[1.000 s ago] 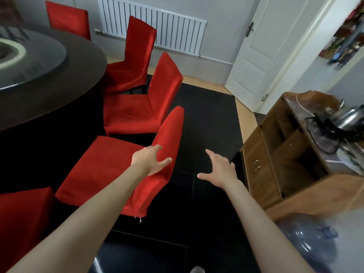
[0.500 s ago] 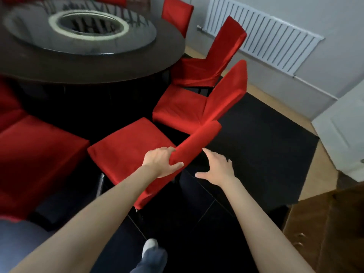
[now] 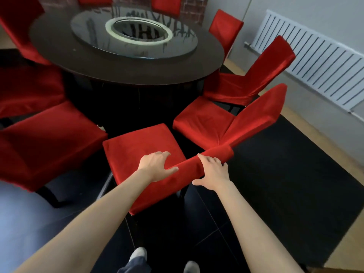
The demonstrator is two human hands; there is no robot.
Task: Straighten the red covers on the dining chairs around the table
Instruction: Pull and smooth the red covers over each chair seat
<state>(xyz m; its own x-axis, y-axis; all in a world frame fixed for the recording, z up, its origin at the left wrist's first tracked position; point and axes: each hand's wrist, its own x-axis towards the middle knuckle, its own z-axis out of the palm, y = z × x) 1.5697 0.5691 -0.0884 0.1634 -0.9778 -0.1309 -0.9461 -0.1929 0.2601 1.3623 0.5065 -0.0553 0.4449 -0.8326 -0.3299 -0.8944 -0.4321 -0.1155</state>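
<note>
Nearest to us, our left hand grips the top of the backrest of the closest chair cover, with fingers curled over the front and the thumb on the back side. Our right hand lies on the same top edge, just beside it, with fingers bent over the red cloth and the thumb spread below. To do this step well, we think both hands should pull the cloth evenly down and outward, so that the seam sits straight and no fold stays on the seat. Beyond, more red chairs stand around the dark round table. We see no container; the glass turntable carries nothing we can recognise.
</note>
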